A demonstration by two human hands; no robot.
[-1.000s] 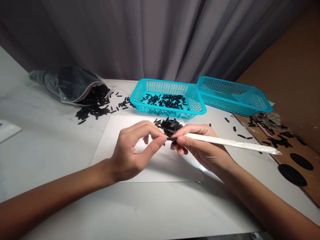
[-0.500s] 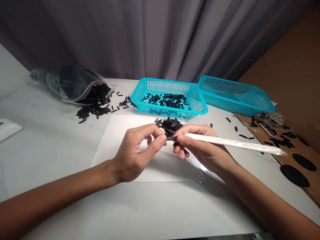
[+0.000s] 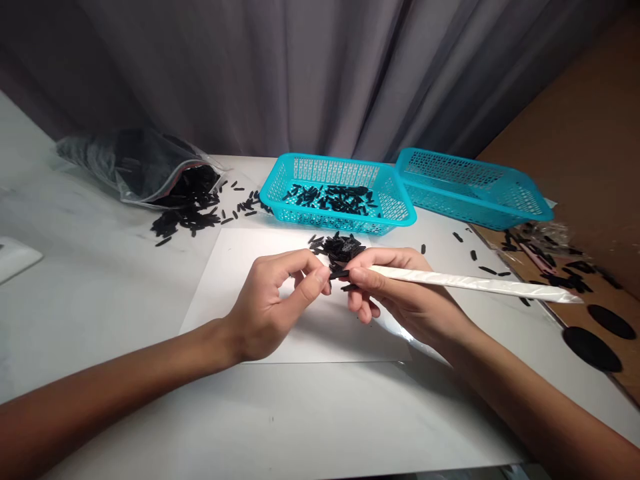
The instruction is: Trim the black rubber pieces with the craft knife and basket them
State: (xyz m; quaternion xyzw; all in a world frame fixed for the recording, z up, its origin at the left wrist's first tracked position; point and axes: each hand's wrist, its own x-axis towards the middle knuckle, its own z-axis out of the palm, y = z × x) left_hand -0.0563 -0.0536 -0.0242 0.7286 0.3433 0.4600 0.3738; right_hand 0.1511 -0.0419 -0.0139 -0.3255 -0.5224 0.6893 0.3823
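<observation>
Between my two hands is a small flat black strip (image 3: 339, 274). My left hand (image 3: 270, 303) pinches its left end with thumb and forefinger, and my right hand (image 3: 407, 287) grips the other end. Out of the right hand's grip a long thin white stick (image 3: 480, 284), shiny as if wrapped, slants off to the right. A second black strip (image 3: 350, 288) shows by the right fingers; whether they hold it I cannot tell. Just behind the fingertips, a heap of black strips (image 3: 344, 247) lies on a white sheet (image 3: 215, 293).
Behind the sheet a turquoise basket (image 3: 345, 220) contains black strips; another turquoise basket (image 3: 480, 207) stands at its right. On the left, a clear zip bag (image 3: 145, 167) spills more strips. Loose strips and two black oval pads (image 3: 593, 349) lie at the right.
The strip between my fingers has turned slightly, its dotted face no longer showing. The white stick has shifted a little to the right. Both hands stay nearly in place.
</observation>
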